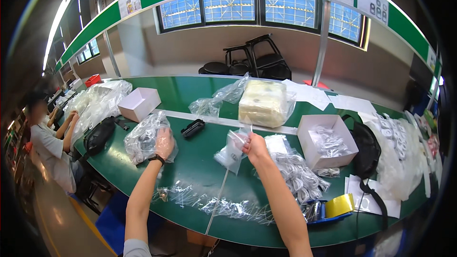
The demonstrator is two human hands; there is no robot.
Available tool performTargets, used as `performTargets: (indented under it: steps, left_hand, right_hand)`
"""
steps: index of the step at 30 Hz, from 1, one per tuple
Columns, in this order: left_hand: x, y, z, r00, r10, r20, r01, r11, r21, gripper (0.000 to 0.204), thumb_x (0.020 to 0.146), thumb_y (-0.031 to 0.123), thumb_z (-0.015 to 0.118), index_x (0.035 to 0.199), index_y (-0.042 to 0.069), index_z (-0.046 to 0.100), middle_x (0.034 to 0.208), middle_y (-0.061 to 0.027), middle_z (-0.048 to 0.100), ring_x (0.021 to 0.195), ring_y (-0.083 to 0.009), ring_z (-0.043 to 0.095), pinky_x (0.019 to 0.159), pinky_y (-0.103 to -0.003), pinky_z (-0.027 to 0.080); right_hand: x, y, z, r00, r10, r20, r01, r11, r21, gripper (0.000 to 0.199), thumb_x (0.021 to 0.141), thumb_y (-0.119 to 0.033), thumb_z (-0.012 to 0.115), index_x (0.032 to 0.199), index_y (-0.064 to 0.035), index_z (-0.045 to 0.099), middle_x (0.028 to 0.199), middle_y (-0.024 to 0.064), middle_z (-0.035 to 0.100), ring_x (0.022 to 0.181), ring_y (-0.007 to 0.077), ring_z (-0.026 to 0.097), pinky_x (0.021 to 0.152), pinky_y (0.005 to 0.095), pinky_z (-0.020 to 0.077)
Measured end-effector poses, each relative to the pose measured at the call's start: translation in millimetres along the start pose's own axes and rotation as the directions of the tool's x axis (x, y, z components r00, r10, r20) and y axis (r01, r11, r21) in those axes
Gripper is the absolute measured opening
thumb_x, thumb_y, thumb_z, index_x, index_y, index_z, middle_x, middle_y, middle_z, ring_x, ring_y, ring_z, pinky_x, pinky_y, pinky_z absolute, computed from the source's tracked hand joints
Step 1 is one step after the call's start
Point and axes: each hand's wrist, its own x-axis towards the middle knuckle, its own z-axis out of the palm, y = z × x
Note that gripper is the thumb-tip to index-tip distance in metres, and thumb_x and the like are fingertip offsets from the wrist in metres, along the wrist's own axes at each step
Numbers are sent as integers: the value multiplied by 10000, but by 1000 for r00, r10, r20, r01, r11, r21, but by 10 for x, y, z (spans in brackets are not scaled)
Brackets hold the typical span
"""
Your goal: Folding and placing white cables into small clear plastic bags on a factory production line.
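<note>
Near edge: I see strip of empty clear plastic bags [214, 204], may slide off. Right hand [255, 146] pinches small clear bag of white cables [232, 151] above green table [195, 162]; loose grip drops it. Left hand [164, 143], flat open, presses big crinkly clear bag [143, 140]; could tear.

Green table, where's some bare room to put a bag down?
The green table is bare between the left hand on its big bag of cables and the small bag in the right hand. Also bare behind the black case. Crowded right of the right hand: cable pile, white box.
</note>
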Motion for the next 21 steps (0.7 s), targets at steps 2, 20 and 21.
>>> performTargets:
  steps: [2,20,21]
  left_hand:
    - [-2,-105,11,998,19,-61,-17,999,32,210,804,79,600,1004,22,572,1074,-223,542,982,-425,557,832,-500,477]
    - [-586,-524,-942,998,-13,-60,10,999,-50,233,819,123,611,1037,44,629,981,-146,634,947,-348,597,816,-414,469]
    - [-671,-352,-1085,990,16,-143,-31,994,-104,254,814,100,613,1057,28,622,1003,-157,637,960,-353,599,826,-412,470]
  right_hand:
    - [0,9,36,1000,22,7,-22,1000,5,245,1022,-210,299,1070,-12,434,985,179,671,776,269,671,685,367,588]
    - [-176,-170,214,986,-167,27,168,984,-58,248,1032,-201,293,911,-37,434,1006,224,673,745,271,708,588,280,557]
    - [-168,-166,190,987,-162,22,163,985,-56,248,1032,-201,293,911,-37,434,1006,224,673,745,271,708,588,280,557]
